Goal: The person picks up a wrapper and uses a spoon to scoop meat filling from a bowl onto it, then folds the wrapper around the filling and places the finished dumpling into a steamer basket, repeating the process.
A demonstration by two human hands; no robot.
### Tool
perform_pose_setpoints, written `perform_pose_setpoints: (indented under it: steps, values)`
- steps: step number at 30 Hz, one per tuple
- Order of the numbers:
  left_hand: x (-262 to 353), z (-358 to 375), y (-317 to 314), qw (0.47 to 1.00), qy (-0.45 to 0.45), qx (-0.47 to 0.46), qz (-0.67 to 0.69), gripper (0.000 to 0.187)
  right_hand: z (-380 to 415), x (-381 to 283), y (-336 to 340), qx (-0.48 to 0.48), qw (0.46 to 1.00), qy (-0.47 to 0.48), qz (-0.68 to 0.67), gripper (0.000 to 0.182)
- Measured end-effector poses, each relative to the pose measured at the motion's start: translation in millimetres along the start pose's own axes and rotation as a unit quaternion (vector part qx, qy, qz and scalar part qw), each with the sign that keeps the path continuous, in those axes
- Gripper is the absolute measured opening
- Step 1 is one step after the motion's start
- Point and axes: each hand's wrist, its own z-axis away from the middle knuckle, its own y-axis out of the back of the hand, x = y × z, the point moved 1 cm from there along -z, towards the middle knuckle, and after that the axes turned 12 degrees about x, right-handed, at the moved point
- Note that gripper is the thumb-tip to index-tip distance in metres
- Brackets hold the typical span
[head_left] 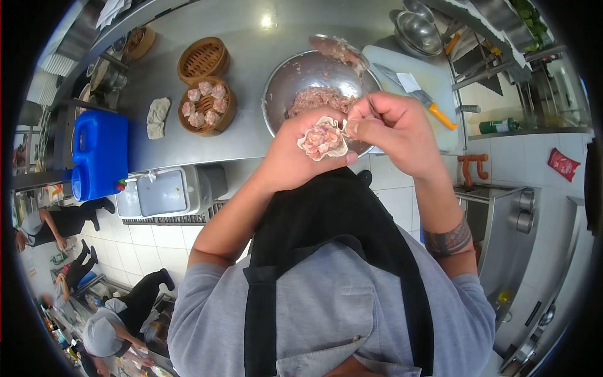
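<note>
In my left hand [295, 147] sits an open-topped siu mai dumpling [323, 139], its pale frilled wrapper cupped around pink minced filling. My right hand [396, 129] is closed in a pinch at the wrapper's right edge. A thin dark sliver shows between its fingers, too small to name. Just beyond both hands stands a steel mixing bowl [274, 94] with minced meat [320, 99] in it. A meat-smeared metal piece [333, 47] rests at the bowl's far rim.
Left on the steel counter are a bamboo steamer [217, 130] of several dumplings, another steamer [204, 60] and a folded cloth [158, 117]. A cutting board [440, 81] holds an orange-handled knife [441, 116]. A blue jug [103, 151] stands left. Other people [113, 327] work behind.
</note>
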Motion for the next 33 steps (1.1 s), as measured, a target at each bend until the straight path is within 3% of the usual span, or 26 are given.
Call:
perform_pose_setpoints:
  steps: [7, 9, 13, 15, 22, 25, 27, 28, 30, 33]
  values:
    - [0, 0, -4, 0.999, -0.005, 0.040, 0.009, 0.042, 2, 5, -2, 0.021, 0.999, -0.009, -0.041, 0.010]
    - [4, -1, -5, 1.000, 0.007, 0.019, 0.004, 0.039, 3, 5, -4, 0.023, 0.999, 0.025, -0.037, 0.014]
    - [0, -5, -4, 0.998, -0.033, -0.010, -0.051, 0.040, 5, 5, -4, 0.007, 1.000, 0.002, -0.030, 0.016]
    - [-8, -5, -6, 0.999, -0.017, 0.027, -0.016, 0.039, 5, 3, -2, 0.049, 0.997, 0.049, -0.036, 0.017]
    - [-3, -5, -11, 0.995, -0.043, 0.077, 0.051, 0.038, 12, -9, 19, 0.068, 0.996, 0.020, -0.049, 0.017]
    - [1, -9, -8, 0.999, 0.001, 0.036, -0.009, 0.042, 20, -19, 20, 0.074, 0.995, 0.037, 0.049, 0.017]
    - [-10, -11, -5, 0.994, -0.095, 0.054, -0.028, 0.042, 27, -26, 20, 0.097, 0.993, 0.053, 0.031, 0.017]
    - [-9, -10, -6, 0.994, -0.094, 0.054, -0.027, 0.042, 29, -25, 20, 0.096, 0.993, 0.053, 0.031, 0.017]
    - [-6, -10, -8, 0.991, -0.073, 0.101, 0.046, 0.038, 32, -24, 21, 0.164, 0.966, 0.165, 0.111, 0.017]
    - [-3, -10, -6, 0.991, -0.009, 0.130, 0.039, 0.037, 38, -26, 40, 0.119, 0.944, 0.219, 0.216, 0.017]
